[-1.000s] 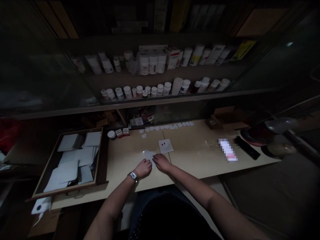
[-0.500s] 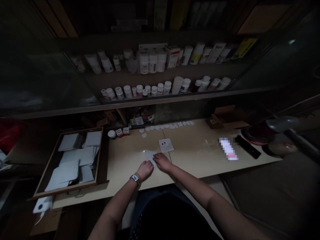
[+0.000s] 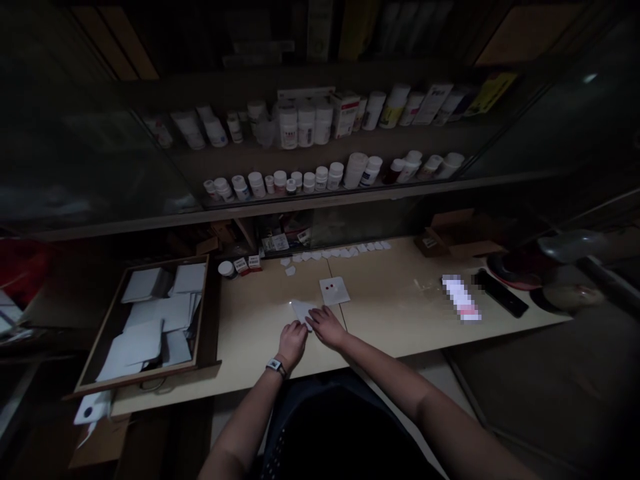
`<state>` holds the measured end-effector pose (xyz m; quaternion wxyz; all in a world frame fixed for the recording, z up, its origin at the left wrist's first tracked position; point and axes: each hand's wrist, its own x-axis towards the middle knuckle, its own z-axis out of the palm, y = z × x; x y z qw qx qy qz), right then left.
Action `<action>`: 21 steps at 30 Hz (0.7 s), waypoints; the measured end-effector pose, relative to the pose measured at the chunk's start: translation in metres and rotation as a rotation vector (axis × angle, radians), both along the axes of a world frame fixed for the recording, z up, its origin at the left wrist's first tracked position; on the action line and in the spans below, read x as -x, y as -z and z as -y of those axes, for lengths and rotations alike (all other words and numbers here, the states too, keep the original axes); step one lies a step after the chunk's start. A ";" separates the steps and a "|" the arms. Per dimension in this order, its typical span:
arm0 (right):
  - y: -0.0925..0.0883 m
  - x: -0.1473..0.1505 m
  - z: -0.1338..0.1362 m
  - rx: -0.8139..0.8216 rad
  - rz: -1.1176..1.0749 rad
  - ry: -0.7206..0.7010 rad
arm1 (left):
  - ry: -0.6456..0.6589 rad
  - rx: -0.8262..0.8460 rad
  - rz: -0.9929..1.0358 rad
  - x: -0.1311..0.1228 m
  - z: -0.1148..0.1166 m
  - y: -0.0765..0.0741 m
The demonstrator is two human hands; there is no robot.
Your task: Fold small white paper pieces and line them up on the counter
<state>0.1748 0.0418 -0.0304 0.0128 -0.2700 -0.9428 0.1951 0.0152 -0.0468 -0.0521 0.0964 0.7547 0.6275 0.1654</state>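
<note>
Between my two hands a partly folded sheet of white paper (image 3: 301,310) lies on the pale desk. My left hand (image 3: 293,341), with a watch (image 3: 275,365) on its wrist, has its fingers closed on the paper's near edge. On the paper's right side the fingers of my right hand (image 3: 326,327) press together, gripping it; my fingertips hide part of the sheet. Just beyond, a flat square of white paper (image 3: 341,291) carries two small red pills (image 3: 329,287). A row of small folded paper packets (image 3: 345,253) runs along the back of the desk.
On the left, an open wooden drawer (image 3: 206,320) holds stacks of white paper. Small boxes (image 3: 255,263) and a white-capped jar (image 3: 227,269) stand at the back. To the right are a lit phone (image 3: 460,297), a black phone (image 3: 505,295) and an open carton (image 3: 457,233). Bottles (image 3: 305,127) line the shelves.
My left hand has turned slightly, its wrist swinging to the right and nearer my body. Both hands stay on the folded paper. The whole view has shifted a little.
</note>
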 end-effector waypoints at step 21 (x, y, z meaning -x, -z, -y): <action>0.009 0.014 -0.017 0.113 -0.202 0.172 | -0.422 0.092 0.614 -0.006 -0.009 0.000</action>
